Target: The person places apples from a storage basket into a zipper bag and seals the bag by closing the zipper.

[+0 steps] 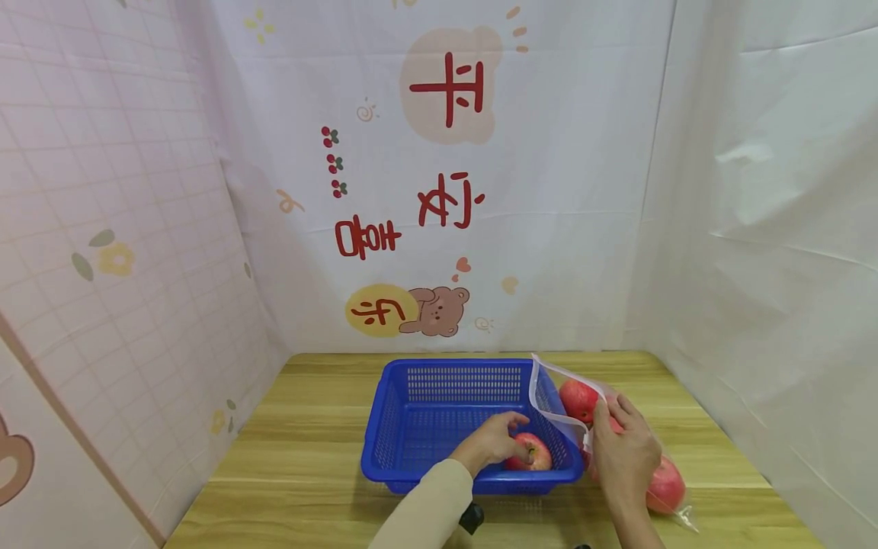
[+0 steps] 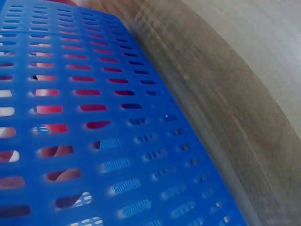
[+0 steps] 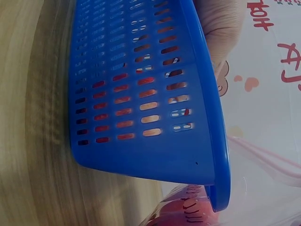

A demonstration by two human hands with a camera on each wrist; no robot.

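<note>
Left hand (image 1: 495, 441) curled round apple (image 1: 534, 451) in blue basket (image 1: 418, 427); right hand (image 1: 623, 450) pinching apple-filled clear bag (image 1: 668, 488)

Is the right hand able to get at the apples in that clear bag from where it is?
Probably yes: the right hand holds the clear bag beside the blue basket, its mouth open.

The left hand (image 1: 492, 444) comes out of a long cream sleeve (image 1: 427, 507) of smooth cloth that reaches the wrist. The right hand (image 1: 623, 457) and forearm are bare. A small black device (image 1: 471, 518) sits beneath the left wrist.
</note>
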